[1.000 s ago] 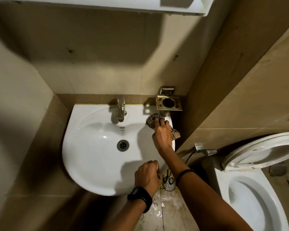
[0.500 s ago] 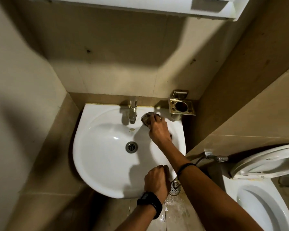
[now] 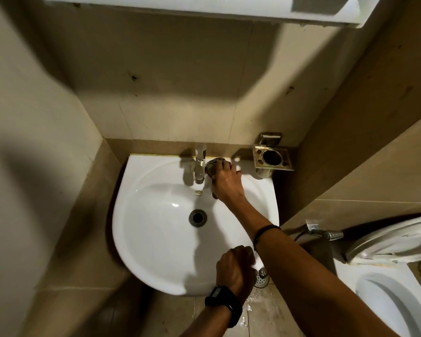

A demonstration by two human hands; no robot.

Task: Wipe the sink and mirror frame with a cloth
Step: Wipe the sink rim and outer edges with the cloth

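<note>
The cloth (image 3: 213,167) is pressed by the right hand (image 3: 226,182), fingers closed over it, beside the tap (image 3: 199,167); the sink (image 3: 156,239) rim is gripped by the left hand (image 3: 235,269).

We are looking down into a small tiled bathroom, most likely in a home: a white rounded ceramic washbasin (image 3: 156,239) with a chrome tap (image 3: 199,166) stands against the far beige-tiled wall (image 3: 180,93), and a square brass tumbler holder (image 3: 272,156) is fixed just to its right. At the near right we see a white toilet bowl (image 3: 394,305) with its seat lid raised, a chrome hand sprayer (image 3: 326,234) hanging beside it, and a round metal floor drain (image 3: 263,278) in the wet tiled floor.
</note>
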